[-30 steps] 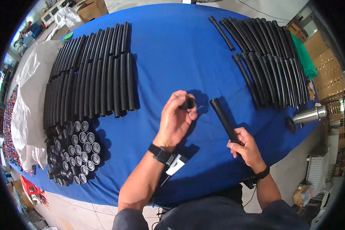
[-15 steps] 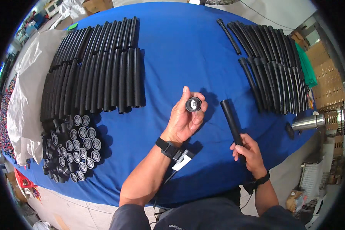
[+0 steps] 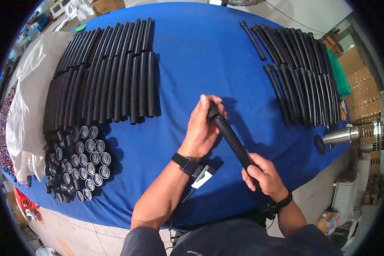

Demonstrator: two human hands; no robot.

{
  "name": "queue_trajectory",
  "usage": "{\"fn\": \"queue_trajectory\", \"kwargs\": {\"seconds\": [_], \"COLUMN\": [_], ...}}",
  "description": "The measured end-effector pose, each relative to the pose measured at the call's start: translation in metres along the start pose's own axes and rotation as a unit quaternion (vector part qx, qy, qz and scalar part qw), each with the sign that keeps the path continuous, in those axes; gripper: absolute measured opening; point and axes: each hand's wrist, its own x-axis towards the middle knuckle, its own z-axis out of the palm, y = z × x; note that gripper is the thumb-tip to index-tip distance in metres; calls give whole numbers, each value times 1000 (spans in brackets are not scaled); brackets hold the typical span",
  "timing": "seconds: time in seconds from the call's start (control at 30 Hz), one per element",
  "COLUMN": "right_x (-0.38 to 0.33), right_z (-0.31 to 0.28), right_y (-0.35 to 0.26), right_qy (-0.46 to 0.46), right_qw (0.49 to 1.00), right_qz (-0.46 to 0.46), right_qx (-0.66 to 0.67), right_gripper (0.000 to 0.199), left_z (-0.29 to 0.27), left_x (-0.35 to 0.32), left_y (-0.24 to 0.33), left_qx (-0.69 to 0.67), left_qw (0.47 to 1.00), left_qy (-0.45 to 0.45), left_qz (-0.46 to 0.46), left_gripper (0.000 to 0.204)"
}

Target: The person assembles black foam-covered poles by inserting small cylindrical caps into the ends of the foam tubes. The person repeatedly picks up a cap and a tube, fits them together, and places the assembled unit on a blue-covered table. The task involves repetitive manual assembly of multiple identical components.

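Over the middle of the blue-covered table, my left hand [image 3: 202,130] is closed around a round black cap [image 3: 212,112]. My right hand [image 3: 263,176] grips the lower part of a black tube [image 3: 234,141], which slants up to the left. The tube's upper end meets the cap; how deep it sits inside is hidden. To the left of my hands lies a cluster of similar black caps [image 3: 83,160], many showing grey ringed faces. Behind them, plain black tubes [image 3: 123,91] lie side by side in two rows.
At the right, two rows of black tubes with wider capped ends [image 3: 303,79] lie on the blue cloth [image 3: 200,55]. A shiny metal cylinder [image 3: 341,135] stands out near the right edge. A white plastic sheet [image 3: 27,102] covers the left edge, and green cloth [image 3: 338,77] lies far right.
My right hand has moved left and brought the tube's upper end to the cap. My left hand has turned the cap, so its open mouth no longer faces up.
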Motion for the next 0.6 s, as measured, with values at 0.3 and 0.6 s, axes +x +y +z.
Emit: {"fn": "queue_trajectory", "kwargs": {"seconds": [0.3,0.6], "right_x": [13,17], "right_z": [22,36], "right_y": [10,7], "right_qy": [8,29], "right_qw": [994,998], "right_qz": [53,47], "right_qx": [94,-12], "right_gripper": [44,50], "left_z": [3,9], "left_x": [-1,-3], "left_y": [8,7], "left_qx": [-79,17], "left_qw": [996,989], "left_qy": [47,137], "left_qz": [0,57], "left_gripper": [51,41]}}
